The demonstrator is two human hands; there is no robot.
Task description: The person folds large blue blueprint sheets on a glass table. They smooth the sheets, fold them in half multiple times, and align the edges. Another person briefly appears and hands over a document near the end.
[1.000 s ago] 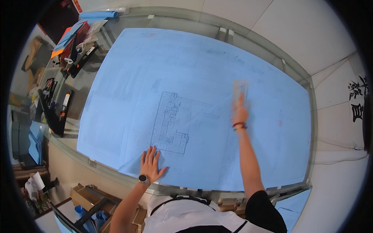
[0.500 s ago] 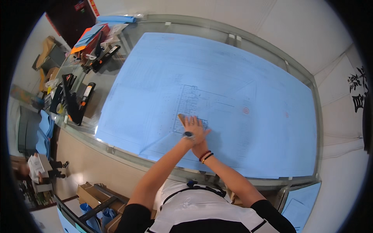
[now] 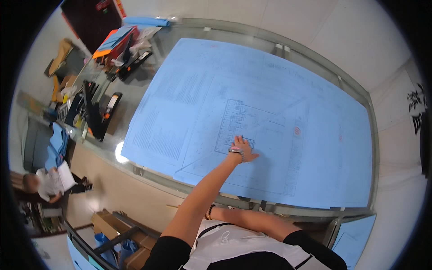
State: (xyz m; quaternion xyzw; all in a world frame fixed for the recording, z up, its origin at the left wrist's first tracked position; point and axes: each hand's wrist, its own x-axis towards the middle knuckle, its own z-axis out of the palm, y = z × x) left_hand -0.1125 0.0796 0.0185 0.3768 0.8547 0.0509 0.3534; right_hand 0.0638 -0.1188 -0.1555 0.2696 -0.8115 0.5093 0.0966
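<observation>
A large blue drawing sheet (image 3: 171,76) with printed line work and red stamps covers most of a glass table. My left hand (image 3: 243,149), with a metal-banded watch at the wrist, lies on the printed plan with its fingers spread. A diagonal crease runs toward that hand from the sheet's near left. My right hand (image 3: 206,210), with beaded bracelets at the wrist, is drawn in close to my body, mostly hidden behind my left forearm. From beyond the forearm sticks out a thin tan wooden strip (image 3: 172,206), in line with the right hand, whose fingers are covered.
Black-and-orange staplers (image 3: 108,114) stand on the table's left end, near a red box (image 3: 121,45) with papers. A rolled blue sheet (image 3: 146,21) lies at the back. Cardboard boxes (image 3: 105,225) sit below left. Another person (image 3: 47,182) holds white paper at far left.
My right hand has come out from under the left and back toward my body with the wooden strip. My left hand stays on the sheet. The view has shifted slightly.
</observation>
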